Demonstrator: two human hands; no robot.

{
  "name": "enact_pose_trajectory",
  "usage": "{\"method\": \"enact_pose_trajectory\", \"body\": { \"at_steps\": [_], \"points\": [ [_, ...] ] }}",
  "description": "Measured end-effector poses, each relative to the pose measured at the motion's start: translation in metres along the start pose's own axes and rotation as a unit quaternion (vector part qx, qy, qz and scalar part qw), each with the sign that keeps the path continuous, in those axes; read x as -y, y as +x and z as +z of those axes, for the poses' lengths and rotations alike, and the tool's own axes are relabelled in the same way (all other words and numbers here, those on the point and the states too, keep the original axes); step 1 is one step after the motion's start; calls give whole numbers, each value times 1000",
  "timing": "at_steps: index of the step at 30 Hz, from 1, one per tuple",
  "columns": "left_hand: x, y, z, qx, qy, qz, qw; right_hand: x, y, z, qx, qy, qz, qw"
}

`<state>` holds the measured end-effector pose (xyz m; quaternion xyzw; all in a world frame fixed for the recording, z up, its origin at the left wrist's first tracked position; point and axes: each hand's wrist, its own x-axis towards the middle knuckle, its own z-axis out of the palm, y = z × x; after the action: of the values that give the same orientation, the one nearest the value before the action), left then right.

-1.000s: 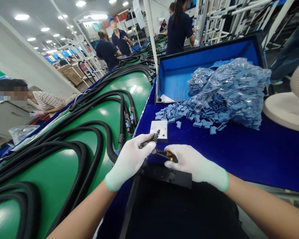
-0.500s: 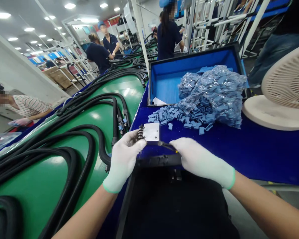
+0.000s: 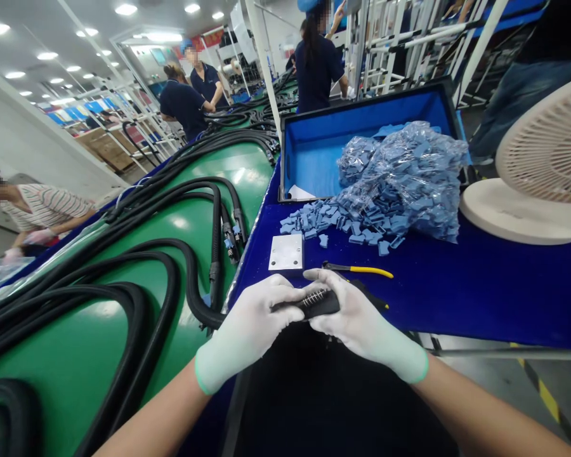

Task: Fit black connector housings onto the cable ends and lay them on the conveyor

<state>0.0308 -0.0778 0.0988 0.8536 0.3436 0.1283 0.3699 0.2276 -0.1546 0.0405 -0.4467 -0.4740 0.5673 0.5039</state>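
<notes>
My left hand [image 3: 252, 327], in a white glove, is closed on a black hose end with a coil spring [image 3: 315, 299] near the front of the blue table. Gripping the same piece from the other side is my gloved right hand [image 3: 356, 320], its fingers curled over the black end. Palms and fingers hide much of the piece. Just beyond my hands, a silver metal block [image 3: 286, 252] with dark holes rests on the table. Pliers with yellow handles [image 3: 368, 271] lie to the right of the block, apart from my hands.
Loose blue clips [image 3: 314, 219] spill from a clear bag of clips [image 3: 419, 171] by a blue crate [image 3: 309, 124]. A fan [image 3: 542, 209] stands right. Thick black hoses [image 3: 176, 273] cover the green surface [image 3: 124, 336] on the left. Several people work beyond.
My right hand has let go of the pliers, which now lie on the table, and moved left onto the hose end. My left hand has moved lower and right, away from the block.
</notes>
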Motion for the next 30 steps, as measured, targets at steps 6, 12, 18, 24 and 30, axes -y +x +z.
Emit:
{"method": "enact_pose_trajectory", "body": {
  "at_steps": [6, 12, 18, 24, 30],
  "points": [
    [5, -2, 5, 6, 45, 97, 994, -3, 10, 1, 73, 112, 35, 990],
    [27, 20, 9, 21, -152, -34, 988, 4, 7, 2, 18, 44, -21, 999],
    [23, 8, 17, -132, 35, -3, 991, -3, 9, 5, -57, 91, -5, 994],
    [25, -27, 32, -150, -334, -151, 918, -12, -5, 26, -84, 112, -74, 987],
    [45, -15, 9, -310, -585, -142, 736, 15, 42, -30, 131, -333, -204, 911]
  ]
}}
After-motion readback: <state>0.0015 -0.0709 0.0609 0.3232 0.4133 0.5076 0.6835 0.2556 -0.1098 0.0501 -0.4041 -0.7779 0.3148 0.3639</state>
